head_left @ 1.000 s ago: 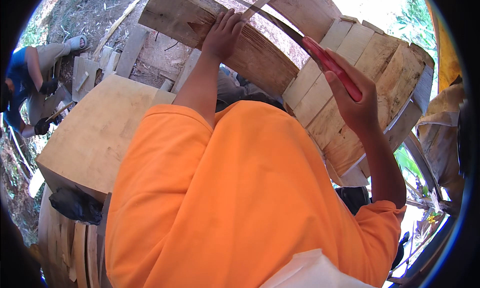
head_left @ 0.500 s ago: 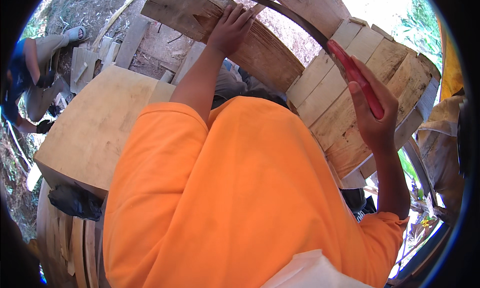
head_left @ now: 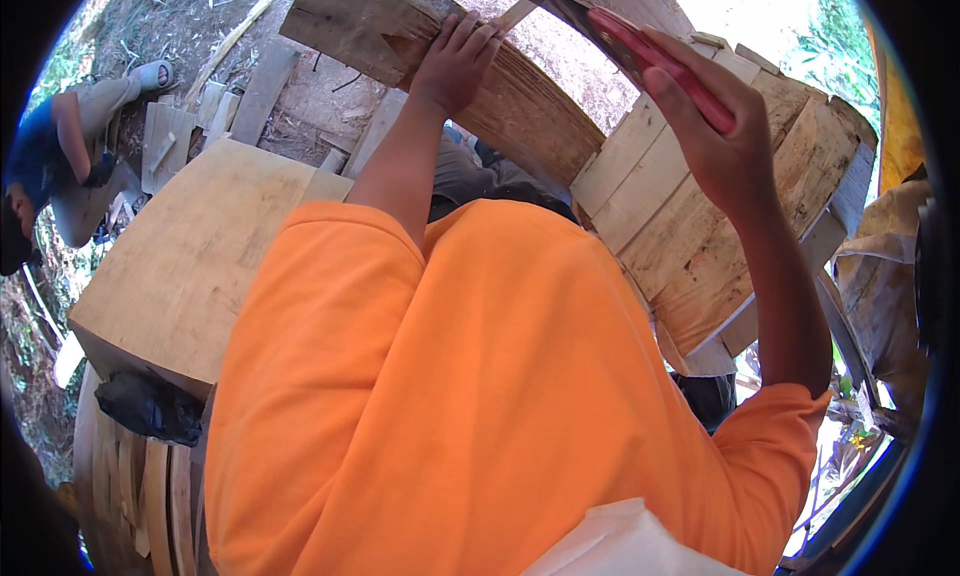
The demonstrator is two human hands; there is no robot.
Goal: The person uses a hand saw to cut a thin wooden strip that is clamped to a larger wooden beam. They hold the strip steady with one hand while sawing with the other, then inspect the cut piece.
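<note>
My right hand [head_left: 725,141] is wrapped round the red handle [head_left: 665,66] of a pruning saw with a curved, dark blade [head_left: 570,8]. The blade runs up and left over a thin wooden strip [head_left: 530,6]; its tip leaves the top of the picture. Its teeth are too small to make out. My left hand [head_left: 452,66] lies on a thick, rough wooden plank [head_left: 530,106], fingers bent over the far edge. Its fingertips hold the near end of the strip there. The left thumb is mostly hidden.
A slatted wooden surface [head_left: 700,206] stands at right, a pale wooden box-like block [head_left: 200,246] at left. A black plastic bag [head_left: 148,406] lies below the block. Another person [head_left: 75,156] crouches at far left among wood offcuts [head_left: 165,141].
My right hand has pushed the saw forward and to the left, so its tip has left the picture. My left hand stays put. The person at left has bent lower.
</note>
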